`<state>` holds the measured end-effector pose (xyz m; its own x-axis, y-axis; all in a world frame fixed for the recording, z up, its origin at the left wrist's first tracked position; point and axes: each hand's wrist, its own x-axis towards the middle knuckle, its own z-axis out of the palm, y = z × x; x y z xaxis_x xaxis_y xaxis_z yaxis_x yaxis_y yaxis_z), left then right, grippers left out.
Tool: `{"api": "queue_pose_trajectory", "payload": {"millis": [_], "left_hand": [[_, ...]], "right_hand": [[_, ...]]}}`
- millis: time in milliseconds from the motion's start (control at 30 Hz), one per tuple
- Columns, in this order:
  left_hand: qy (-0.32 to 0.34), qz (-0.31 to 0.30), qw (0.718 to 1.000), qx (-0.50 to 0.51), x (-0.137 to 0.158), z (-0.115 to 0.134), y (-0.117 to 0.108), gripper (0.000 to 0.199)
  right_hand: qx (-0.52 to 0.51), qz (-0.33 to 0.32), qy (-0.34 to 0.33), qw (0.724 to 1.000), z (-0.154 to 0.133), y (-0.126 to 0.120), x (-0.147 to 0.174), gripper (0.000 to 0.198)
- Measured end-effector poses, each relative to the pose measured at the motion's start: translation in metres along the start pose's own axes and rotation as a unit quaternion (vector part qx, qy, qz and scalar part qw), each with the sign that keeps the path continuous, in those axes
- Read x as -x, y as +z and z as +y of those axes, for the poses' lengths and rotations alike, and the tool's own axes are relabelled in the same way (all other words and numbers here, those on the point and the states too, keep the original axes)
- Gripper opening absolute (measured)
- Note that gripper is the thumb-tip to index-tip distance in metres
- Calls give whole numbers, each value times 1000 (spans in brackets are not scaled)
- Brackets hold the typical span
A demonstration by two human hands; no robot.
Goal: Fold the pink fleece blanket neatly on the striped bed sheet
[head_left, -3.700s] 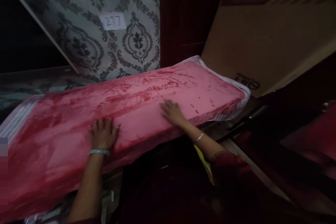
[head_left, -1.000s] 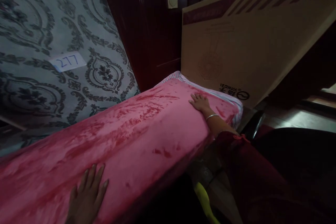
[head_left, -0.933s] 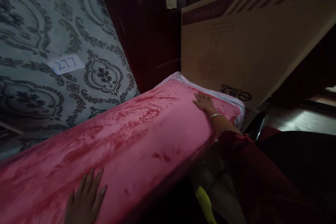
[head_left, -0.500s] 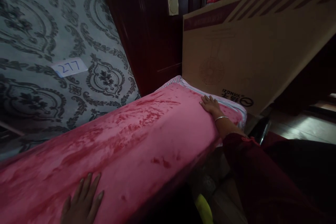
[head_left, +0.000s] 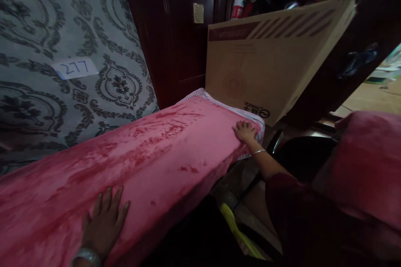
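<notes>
While my left hand (head_left: 104, 223) and right hand (head_left: 245, 132) lie spread wide on the pink cloth (head_left: 169, 164), patterned wallpaper (head_left: 83, 102) runs alongside and a box (head_left: 269, 60) stands beyond.

Just behind the left hand (head_left: 104, 222), a broad, pale silver-grey bangle (head_left: 87, 253) is worn, partly cut off from view. Behind the right hand (head_left: 244, 132), a slender silver-coloured bracelet (head_left: 258, 151) is worn; farther from that hand, a dark maroon sleeve (head_left: 283, 194) is seen, its lower folds obscured by shadow.

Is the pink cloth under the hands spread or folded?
Spread: the pink cloth lies long and mostly flat, with the left hand and right hand on it.
</notes>
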<state>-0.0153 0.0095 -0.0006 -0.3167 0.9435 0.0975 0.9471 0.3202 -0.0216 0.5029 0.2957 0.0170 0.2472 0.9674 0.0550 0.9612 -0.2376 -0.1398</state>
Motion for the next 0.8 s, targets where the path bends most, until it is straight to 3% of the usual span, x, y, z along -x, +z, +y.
{"api": "queue_pose_trajectory", "payload": {"millis": [133, 300, 433, 567, 633, 700, 800], "left_hand": [[-11, -45, 998, -30, 3, 13, -17, 62], [-17, -62, 997, -31, 10, 25, -33, 61], [-16, -67, 998, -13, 13, 27, -37, 63], [-6, -58, 998, 16, 16, 25, -38, 64], [-1, -55, 998, 24, 16, 25, -38, 64], [0, -61, 998, 26, 16, 24, -38, 64], [-3, -68, 997, 23, 16, 24, -38, 64]], "right_hand": [[-4, 2, -142, 990, -48, 11, 75, 61], [-34, -53, -364, 929, -96, 19, 154, 60], [-64, -65, -421, 902, -143, 16, 196, 64], [-67, -93, -538, 835, -196, 17, 239, 65], [-69, -90, -567, 816, -210, 19, 248, 64], [-63, -77, -549, 830, -211, 20, 238, 62], [-20, -70, -460, 885, -179, 18, 192, 61]]}}
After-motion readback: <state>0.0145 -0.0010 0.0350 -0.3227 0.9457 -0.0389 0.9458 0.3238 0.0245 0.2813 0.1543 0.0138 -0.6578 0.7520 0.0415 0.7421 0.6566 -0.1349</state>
